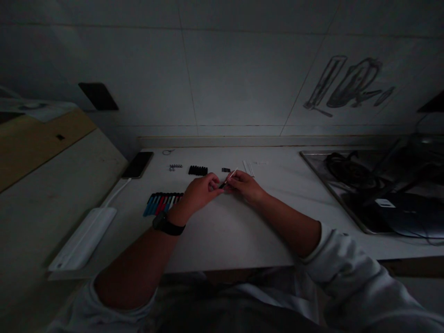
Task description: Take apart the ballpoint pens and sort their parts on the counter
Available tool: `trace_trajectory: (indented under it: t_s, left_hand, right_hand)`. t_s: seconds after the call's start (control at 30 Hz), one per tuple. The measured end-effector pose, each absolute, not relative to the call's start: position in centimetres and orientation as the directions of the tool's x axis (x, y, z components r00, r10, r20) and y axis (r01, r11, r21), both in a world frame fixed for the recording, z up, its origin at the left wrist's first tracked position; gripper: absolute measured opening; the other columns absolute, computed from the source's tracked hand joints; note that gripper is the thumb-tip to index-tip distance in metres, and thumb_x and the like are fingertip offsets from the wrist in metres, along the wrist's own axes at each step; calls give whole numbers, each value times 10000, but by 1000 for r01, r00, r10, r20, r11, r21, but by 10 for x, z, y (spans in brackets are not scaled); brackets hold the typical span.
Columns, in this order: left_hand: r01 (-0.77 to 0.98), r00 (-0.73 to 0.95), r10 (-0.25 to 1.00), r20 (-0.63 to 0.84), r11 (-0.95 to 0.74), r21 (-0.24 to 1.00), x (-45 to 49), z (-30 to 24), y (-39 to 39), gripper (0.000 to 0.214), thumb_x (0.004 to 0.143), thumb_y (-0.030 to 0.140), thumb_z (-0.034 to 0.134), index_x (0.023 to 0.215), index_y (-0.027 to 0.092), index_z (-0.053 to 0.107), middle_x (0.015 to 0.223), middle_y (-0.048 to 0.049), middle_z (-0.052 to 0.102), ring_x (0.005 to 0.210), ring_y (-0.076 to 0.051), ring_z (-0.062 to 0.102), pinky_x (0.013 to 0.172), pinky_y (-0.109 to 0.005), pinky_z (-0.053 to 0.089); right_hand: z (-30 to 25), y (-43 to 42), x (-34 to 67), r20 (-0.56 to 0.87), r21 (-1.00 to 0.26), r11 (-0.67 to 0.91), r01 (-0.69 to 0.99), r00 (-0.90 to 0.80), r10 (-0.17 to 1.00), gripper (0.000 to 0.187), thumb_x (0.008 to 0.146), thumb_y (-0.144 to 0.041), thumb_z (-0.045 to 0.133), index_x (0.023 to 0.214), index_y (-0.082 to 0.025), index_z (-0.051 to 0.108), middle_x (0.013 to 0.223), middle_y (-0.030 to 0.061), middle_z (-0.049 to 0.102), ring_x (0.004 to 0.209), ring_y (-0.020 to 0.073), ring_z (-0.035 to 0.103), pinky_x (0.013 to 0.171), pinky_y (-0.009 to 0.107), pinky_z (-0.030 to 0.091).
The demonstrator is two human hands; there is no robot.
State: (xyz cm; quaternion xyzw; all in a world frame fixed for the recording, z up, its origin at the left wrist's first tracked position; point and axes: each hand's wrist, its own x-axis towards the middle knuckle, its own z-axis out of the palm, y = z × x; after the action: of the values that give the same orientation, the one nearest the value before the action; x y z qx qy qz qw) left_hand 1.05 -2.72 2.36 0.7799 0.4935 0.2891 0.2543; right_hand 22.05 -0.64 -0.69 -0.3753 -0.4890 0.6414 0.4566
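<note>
Over the middle of the counter, my left hand [204, 188] is closed, its fingertips pinching a small black pen part [222, 185]. Close against it, my right hand [245, 186] is also closed, holding a thin white pen refill [235, 172] that slants up past the fingers. The two pieces meet or nearly meet between my fingertips; the dark picture hides the exact contact. Behind my hands lie small black pieces [226, 169] and a row of thin white refills [248, 168]. A row of blue, red and white pen barrels [161, 203] is partly covered by my left hand.
Small springs [175, 166] and a row of black pen parts [198, 170] lie toward the back of the counter [229, 245]. Tiny white pieces [261, 163] are further right. A phone [138, 164] and white power strip [85, 238] stand left, a gas stove [347, 185] right.
</note>
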Motion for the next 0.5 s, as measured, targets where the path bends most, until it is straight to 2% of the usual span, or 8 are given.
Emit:
trace_trajectory:
  t_s: [0.3,0.4,0.5]
  left_hand:
    - [658,362,902,235,-426,621,4,16,-20,128,862,300,762,940,215,707,899,-34,740,820,-201,683,746,-322,506]
    - [631,318,893,318,-449,632,6,20,-20,121,876,296,743,931,210,678,964,-45,734,873,-202,678,787,-326,509]
    - [568,272,904,330,-427,703,10,24,-24,144,874,307,740,930,213,645,937,-28,722,853,-190,671,789,-319,511]
  right_hand:
    - [0,-2,228,13,-976,-10,-216,-104,994,430,719,-561,847,898,-234,633,917,20,739,740,150,664,684,299,532]
    - [4,-4,228,30,-981,8,-194,-113,993,414,733,-556,841,898,-237,633,925,21,741,744,150,663,693,303,532]
    - [5,-7,225,28,-985,0,-175,-158,987,407,737,-545,843,895,-236,629,934,27,743,756,155,665,698,308,532]
